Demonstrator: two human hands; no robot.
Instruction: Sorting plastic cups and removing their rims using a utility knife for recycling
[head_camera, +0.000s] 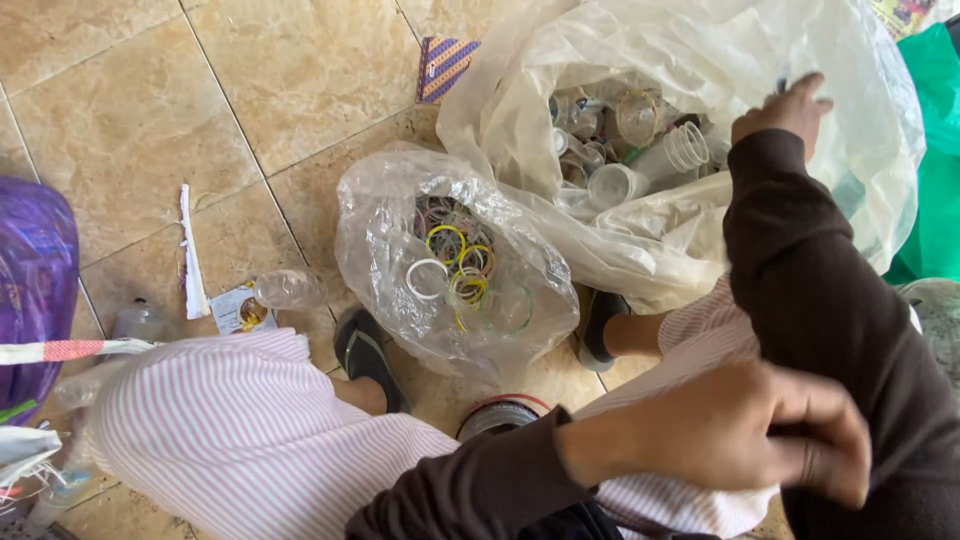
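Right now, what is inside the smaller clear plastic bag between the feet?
The smaller clear bag holds loose plastic rings, white, yellow and green. Wrinkled plastic hides whatever lies deeper or beneath them.

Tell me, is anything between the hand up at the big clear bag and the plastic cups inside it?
Nothing visible. The right hand rests at the rim of the large clear bag, whose mouth gapes open, and the clear plastic cups lie exposed just below and left of it.

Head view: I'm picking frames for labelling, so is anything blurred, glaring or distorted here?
Head view: soft, even daylight with faint shadows; mild sheen on the big bag and the floor tiles; the left hand close to the lens looks soft, the right hand sharper; the rings show only hazily through the small bag; wide-angle stretching at the edges.
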